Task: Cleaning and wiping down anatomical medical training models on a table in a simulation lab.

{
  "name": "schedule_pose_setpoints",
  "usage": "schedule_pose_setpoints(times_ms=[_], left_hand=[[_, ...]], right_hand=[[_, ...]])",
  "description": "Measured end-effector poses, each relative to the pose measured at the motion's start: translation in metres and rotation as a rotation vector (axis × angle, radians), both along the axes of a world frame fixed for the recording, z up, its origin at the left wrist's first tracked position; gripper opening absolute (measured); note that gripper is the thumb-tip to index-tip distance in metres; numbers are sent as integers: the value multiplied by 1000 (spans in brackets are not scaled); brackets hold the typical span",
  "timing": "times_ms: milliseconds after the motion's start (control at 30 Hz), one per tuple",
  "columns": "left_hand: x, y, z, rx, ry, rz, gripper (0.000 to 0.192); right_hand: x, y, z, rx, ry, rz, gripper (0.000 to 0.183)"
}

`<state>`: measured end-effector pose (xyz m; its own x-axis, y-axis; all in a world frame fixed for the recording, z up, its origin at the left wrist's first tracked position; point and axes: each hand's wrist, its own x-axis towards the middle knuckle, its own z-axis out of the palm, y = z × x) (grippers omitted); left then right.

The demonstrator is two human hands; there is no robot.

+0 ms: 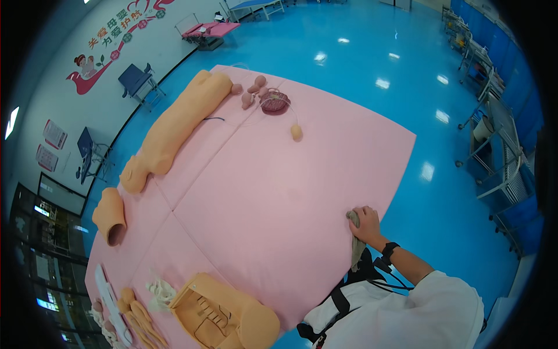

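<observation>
My right hand (367, 224), with a black band on its wrist, is closed over a bunched grey-green cloth (358, 248) at the near right edge of a large pink-covered table (283, 196). One knotted end of the cloth shows past my fingers, and the rest hangs down towards my body. My left hand is out of view. Before me on the pink cover lie a placenta model (274, 104) with a pale cord and a small beige bulb (296, 131).
A torso manikin (178, 118) lies along the far left side, beside small pink models (248, 99). An open-fronted pelvis model (222, 312), a hollow body part (110, 213) and a small baby-like doll (135, 312) lie nearer. Wheeled metal carts (501, 144) line the right side.
</observation>
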<state>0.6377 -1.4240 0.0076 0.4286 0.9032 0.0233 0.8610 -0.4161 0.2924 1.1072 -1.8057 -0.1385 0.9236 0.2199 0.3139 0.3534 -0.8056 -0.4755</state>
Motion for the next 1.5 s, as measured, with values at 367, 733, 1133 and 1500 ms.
schedule_pose_setpoints(times_ms=[367,733,1133,1500], left_hand=[[103,-42,8,132,99,-2,56],[381,-147,-180,-161,-423,-112,68],[600,-151,-158,22,-49,9,63],[599,-149,-177,127,-88,-10,66]], right_hand=[[86,-63,1,-18,30,113,38],[263,-204,-32,3,-68,-640,42],[491,-58,-52,-175,-269,-446,41],[410,146,-24,33,-144,246,35]])
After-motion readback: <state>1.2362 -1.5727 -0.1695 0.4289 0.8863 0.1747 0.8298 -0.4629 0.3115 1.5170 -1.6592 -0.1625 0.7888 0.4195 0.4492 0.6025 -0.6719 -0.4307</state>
